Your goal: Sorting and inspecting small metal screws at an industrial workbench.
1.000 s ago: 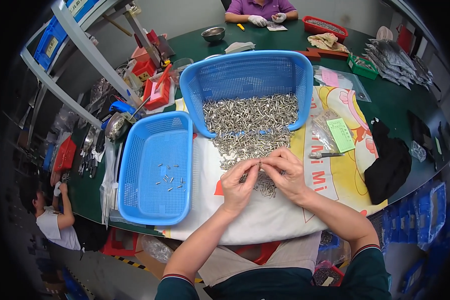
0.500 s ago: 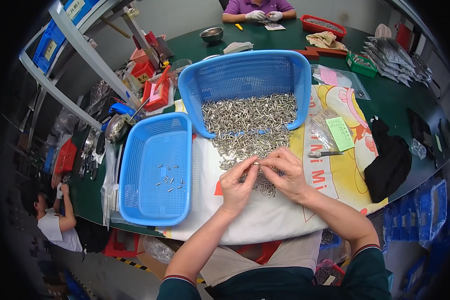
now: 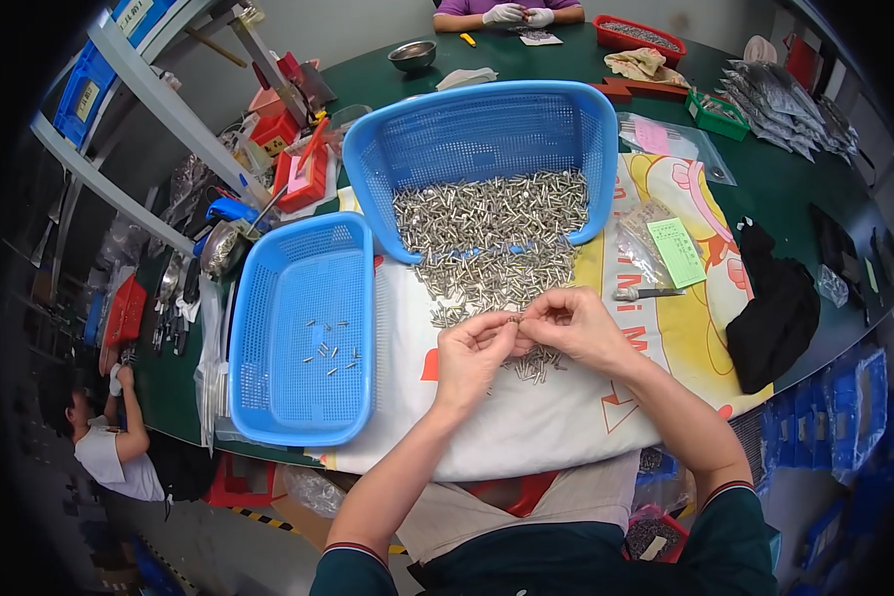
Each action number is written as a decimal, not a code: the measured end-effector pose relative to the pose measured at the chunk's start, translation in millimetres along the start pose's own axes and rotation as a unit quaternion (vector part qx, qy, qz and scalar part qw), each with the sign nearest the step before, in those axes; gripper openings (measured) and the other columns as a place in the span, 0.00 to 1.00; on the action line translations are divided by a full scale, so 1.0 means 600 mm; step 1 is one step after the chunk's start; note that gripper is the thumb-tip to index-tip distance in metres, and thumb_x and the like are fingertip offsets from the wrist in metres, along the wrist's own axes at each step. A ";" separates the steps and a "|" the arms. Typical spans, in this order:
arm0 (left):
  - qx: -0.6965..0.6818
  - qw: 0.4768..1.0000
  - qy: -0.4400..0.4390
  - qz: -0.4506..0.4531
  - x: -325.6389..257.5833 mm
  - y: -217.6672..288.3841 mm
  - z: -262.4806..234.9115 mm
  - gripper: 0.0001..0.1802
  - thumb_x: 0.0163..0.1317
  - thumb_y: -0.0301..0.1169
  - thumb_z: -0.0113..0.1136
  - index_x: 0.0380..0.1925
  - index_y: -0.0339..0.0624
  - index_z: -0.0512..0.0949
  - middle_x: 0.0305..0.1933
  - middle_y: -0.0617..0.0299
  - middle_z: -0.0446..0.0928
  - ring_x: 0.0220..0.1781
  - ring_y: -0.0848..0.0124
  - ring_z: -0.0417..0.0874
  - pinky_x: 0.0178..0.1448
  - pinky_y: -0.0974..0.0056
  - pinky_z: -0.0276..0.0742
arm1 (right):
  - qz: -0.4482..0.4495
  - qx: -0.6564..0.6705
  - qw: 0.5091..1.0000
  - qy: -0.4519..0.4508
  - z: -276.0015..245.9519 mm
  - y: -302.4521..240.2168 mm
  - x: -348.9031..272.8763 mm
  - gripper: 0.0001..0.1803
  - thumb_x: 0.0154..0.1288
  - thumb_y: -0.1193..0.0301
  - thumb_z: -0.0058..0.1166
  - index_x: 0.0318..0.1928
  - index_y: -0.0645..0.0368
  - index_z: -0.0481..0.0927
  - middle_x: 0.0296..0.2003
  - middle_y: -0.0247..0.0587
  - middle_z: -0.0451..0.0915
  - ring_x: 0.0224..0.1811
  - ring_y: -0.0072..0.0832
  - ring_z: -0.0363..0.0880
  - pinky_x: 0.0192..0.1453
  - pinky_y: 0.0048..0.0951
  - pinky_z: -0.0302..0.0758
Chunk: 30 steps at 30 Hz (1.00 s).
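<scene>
My left hand (image 3: 470, 360) and my right hand (image 3: 573, 328) meet fingertip to fingertip above the cloth, both pinched closed. Between them is a small metal pin, mostly hidden by the fingers. Beneath and beyond the hands spreads a heap of small silvery metal pins (image 3: 497, 273). It spills from a large blue perforated basket (image 3: 477, 129) tipped toward me, with many more pins inside. To the left of my left hand stands a shallower blue basket (image 3: 298, 412), with several loose pins (image 3: 330, 356) scattered on its bottom.
A patterned white and yellow cloth (image 3: 507, 437) covers the green table (image 3: 785, 199). At right lie a knife-like tool (image 3: 649, 293), a green paper slip (image 3: 676, 251) and a black cloth (image 3: 777, 318). Grey shelving (image 3: 159, 99) rises at left. Two people work beyond, wearing white gloves.
The view has shifted slightly. My fingertips have drawn closer together, and my right fingers have curled in more over the pin. The baskets appear unmoved on the table.
</scene>
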State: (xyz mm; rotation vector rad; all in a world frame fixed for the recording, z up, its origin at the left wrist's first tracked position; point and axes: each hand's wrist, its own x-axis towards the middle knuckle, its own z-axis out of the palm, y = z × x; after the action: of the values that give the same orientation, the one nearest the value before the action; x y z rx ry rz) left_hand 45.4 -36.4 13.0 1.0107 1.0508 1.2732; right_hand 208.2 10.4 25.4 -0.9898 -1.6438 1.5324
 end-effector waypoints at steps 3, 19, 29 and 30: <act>0.012 1.000 0.004 0.012 -0.001 0.003 0.003 0.10 0.61 0.21 0.53 0.42 0.27 0.76 0.36 0.54 0.80 0.35 0.72 0.82 0.41 0.71 0.81 | 0.000 -0.032 0.999 0.015 0.002 -0.001 -0.001 0.06 0.57 0.75 0.57 0.33 0.66 0.79 0.26 0.30 0.77 0.26 0.12 0.71 0.28 0.14 0.68; -0.012 0.995 0.016 0.095 0.000 -0.006 0.000 0.10 0.60 0.19 0.54 0.42 0.28 0.76 0.41 0.54 0.79 0.40 0.72 0.81 0.47 0.71 0.79 | -0.245 -0.138 0.951 0.125 0.021 0.002 -0.004 0.06 0.50 0.79 0.61 0.31 0.62 0.82 0.26 0.36 0.76 0.26 0.22 0.74 0.24 0.22 0.69; -0.042 0.999 -0.006 0.022 0.004 0.000 -0.004 0.11 0.60 0.20 0.54 0.43 0.29 0.76 0.40 0.53 0.79 0.38 0.72 0.82 0.45 0.71 0.80 | -0.257 -0.164 0.944 0.130 0.020 -0.001 -0.007 0.05 0.49 0.79 0.60 0.30 0.64 0.80 0.25 0.37 0.75 0.24 0.24 0.74 0.24 0.22 0.70; -0.039 0.999 -0.010 0.019 0.004 0.000 -0.004 0.11 0.60 0.21 0.54 0.43 0.29 0.76 0.40 0.52 0.79 0.38 0.72 0.82 0.45 0.71 0.80 | -0.243 -0.157 0.949 0.125 0.020 -0.001 -0.008 0.05 0.50 0.79 0.60 0.30 0.65 0.79 0.25 0.37 0.76 0.24 0.23 0.74 0.24 0.22 0.70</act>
State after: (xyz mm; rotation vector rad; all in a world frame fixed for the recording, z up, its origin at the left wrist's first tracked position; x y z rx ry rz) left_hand 42.9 -34.0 12.5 0.9864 0.9628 1.3225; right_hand 200.1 0.6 25.3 -0.8116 -1.8057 0.8040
